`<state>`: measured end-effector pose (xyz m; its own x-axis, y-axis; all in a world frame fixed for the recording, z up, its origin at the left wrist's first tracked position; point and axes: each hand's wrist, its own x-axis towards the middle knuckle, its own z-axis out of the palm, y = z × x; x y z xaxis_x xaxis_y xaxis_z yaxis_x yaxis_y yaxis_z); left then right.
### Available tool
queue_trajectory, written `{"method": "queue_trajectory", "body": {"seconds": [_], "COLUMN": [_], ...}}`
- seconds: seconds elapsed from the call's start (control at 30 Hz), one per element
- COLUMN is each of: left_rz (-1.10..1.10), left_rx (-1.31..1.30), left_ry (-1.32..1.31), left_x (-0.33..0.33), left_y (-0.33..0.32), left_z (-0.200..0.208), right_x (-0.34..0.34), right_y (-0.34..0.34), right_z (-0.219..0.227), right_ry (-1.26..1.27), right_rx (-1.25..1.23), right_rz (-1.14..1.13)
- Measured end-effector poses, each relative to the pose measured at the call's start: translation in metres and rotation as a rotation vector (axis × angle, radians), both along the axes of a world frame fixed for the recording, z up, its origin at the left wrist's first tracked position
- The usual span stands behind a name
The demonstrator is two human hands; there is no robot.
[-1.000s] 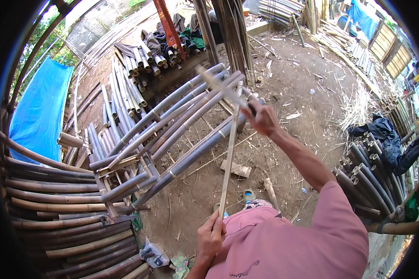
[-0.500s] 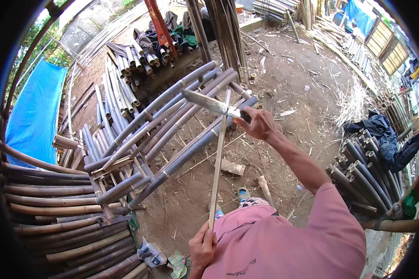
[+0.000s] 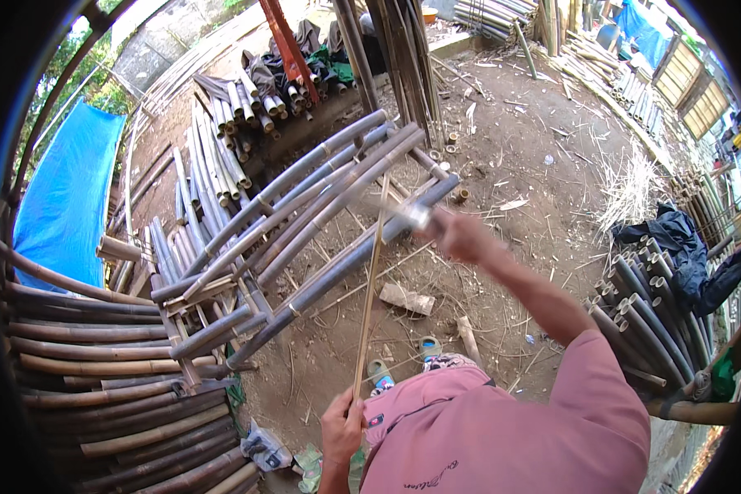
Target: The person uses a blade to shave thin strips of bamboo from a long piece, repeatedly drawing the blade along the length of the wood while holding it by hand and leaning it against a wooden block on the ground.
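My left hand (image 3: 342, 425) is closed round the lower end of a long, thin bamboo strip (image 3: 369, 305). The strip slants up and away from me, its far end over a rack of bamboo poles (image 3: 329, 286). In my right hand (image 3: 463, 236), smeared by motion, is the handle of a big knife (image 3: 417, 216). Its blade points left and is too blurred to make out fully; it lies across or right beside the upper part of the strip. Whether the edge touches the strip, I cannot tell.
Stacked bamboo poles (image 3: 128, 358) fill the left side, with a blue tarp (image 3: 72, 193) beyond. More cut poles (image 3: 646, 305) lean at the right under dark cloth (image 3: 675, 247). A short bamboo piece (image 3: 407, 299) and pale shavings (image 3: 626, 193) lie on the dirt floor.
My right hand and the knife have come lower and slightly nearer. My left hand has shifted a little left, and the strip's far end has moved left and down.
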<state>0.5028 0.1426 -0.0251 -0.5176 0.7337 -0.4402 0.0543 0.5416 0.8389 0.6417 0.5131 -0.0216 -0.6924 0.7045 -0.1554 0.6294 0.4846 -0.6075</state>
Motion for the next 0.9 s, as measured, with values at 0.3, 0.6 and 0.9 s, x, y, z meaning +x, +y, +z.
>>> {"method": "queue_trajectory", "body": {"seconds": [0.3, 0.6, 0.9], "left_rz": [-0.112, -0.201, -0.270], "left_rx": [0.148, 0.114, 0.188], "left_ry": [0.321, 0.278, 0.253], "left_x": [0.019, -0.010, -0.090], "left_y": [0.046, 0.023, -0.010], "left_z": [0.004, 0.012, 0.005], "right_x": [-0.002, -0.021, -0.060], "right_y": [-0.014, -0.002, 0.006], "right_z": [-0.043, -0.051, -0.061], "right_ry": [0.091, 0.003, 0.082], "right_rx": [0.207, 0.192, 0.383], "right_rz": [-0.006, -0.063, -0.114]}}
